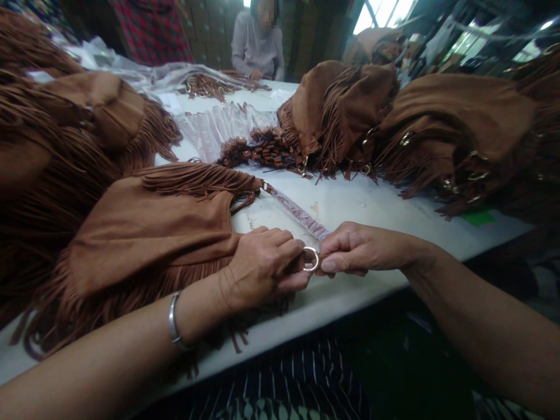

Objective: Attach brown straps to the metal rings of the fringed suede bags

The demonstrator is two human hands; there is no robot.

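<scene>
A brown fringed handbag (153,233) lies on the white table, its fringe spread along both edges. My left hand (266,262) is closed on the near strap end of the bag, where a shiny metal ring (311,259) sticks out past the fingers. Opposite it, my right hand (354,249) pinches the end of a plastic-wrapped strap (300,214), close against the ring. That strap runs back to a metal clasp (265,185) at the bag's far corner. Whether the strap end is joined to the ring is hidden by my fingers.
More brown fringed bags are heaped at the left (100,111) and the right (459,116). Behind lie a pile of small brown pieces (262,147) and clear plastic-wrapped straps (227,125). A person (258,44) is across the white table (371,204).
</scene>
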